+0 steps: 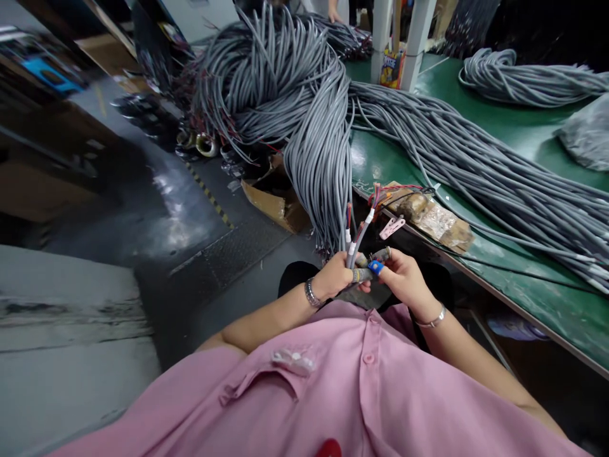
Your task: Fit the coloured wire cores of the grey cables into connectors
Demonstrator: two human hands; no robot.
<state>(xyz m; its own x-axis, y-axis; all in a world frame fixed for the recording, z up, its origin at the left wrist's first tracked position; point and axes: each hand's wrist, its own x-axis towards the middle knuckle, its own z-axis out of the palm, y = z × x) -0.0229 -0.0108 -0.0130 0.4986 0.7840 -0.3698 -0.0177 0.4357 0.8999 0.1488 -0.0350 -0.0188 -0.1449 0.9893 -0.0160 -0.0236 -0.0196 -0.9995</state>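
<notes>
In the head view my left hand (337, 275) is closed around grey cables (362, 238) whose ends point up, with white bands and bare coloured wires at the tips. My right hand (404, 279) meets it fingertip to fingertip, its thumb wrapped in blue tape (375, 267) and pressed toward a covered forefinger. Whatever lies in that pinch is too small to make out. Grey covers with yellow stripes sit on some fingers of both hands. Just beyond them, a pink clip (392, 228) lies at the edge of the green table (516, 279).
A big heap of grey cables (276, 70) hangs over the table's left end, and a long bundle (457, 143) runs right. A taped wooden block (435, 219) sits near the edge. An open carton (271, 200) stands below. Another person's hand (334, 11) shows at the back.
</notes>
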